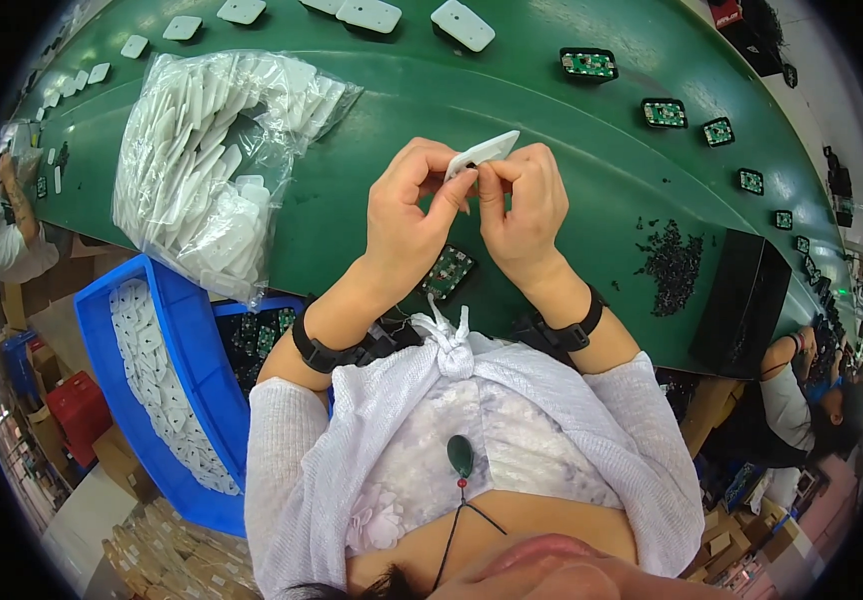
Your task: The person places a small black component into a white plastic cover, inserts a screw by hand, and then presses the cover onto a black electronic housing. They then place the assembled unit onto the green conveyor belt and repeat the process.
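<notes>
Between my two hands, above the green table, a white plastic cover (490, 148) is held tilted. My left hand (410, 205) pinches its near left end with thumb and fingers. On the other side, my right hand (525, 200) has thumb and forefinger closed at the cover's lower edge. A small dark bit shows by the fingertips; its kind is too small to tell. Below my hands, close to my body, lies a green circuit board (449, 272) in a black housing. A pile of small black parts (674, 265) lies to the right of my right hand.
Clear bag of white covers (217, 165) on the green table (342, 130), left. Blue bin (202, 370) with white pieces below it. Black box (744, 305) at right. White covers (464, 25) and housed circuit boards (665, 113) line the far side. Other people sit at both sides.
</notes>
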`<state>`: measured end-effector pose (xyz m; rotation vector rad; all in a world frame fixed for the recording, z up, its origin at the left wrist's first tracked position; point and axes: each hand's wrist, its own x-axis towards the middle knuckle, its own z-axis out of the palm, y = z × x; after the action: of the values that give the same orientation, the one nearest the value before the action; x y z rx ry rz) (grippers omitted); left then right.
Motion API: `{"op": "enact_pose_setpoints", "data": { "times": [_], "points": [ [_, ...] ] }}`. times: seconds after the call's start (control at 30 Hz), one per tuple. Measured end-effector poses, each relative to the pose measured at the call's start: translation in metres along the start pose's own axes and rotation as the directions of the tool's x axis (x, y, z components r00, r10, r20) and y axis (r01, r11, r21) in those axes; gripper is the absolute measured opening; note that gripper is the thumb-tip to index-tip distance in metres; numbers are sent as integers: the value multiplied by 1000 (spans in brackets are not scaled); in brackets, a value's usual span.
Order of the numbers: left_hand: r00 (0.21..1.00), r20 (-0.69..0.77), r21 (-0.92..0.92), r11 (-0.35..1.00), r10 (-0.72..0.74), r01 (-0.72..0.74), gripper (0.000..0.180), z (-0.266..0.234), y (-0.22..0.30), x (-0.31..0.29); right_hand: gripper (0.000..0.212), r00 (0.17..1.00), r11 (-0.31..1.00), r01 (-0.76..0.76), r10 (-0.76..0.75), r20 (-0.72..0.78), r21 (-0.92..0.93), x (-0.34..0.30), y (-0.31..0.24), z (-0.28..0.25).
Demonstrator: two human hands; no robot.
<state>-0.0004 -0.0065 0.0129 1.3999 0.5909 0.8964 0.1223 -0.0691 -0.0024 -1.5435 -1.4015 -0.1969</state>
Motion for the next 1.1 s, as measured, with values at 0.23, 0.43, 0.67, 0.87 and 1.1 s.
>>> {"op": "enact_pose_setpoints", "data": {
  "times": [0.23,0.43,0.67,0.87,1.1],
  "points": [
    [983,54,-124,976,-176,181,4,-8,7,-2,25,986,970,-167,161,51,178,9,-1,-22],
    [970,139,-96,972,-198,212,6,-12,3,0,24,710,705,-653,442,548,278,21,2,-39],
    [923,232,-91,938,-306,334,10,-15,0,1,25,554,450,-818,449,701,358,24,15,-39],
    [928,65,-155,915,-366,372,10,-29,-19,21,26,681,622,-682,350,643,384,35,47,-41],
    [998,68,668,742,21,-61,7,-39,-51,54,43,912,874,222,-30,408,-432,84,172,-42]
  ]
}}
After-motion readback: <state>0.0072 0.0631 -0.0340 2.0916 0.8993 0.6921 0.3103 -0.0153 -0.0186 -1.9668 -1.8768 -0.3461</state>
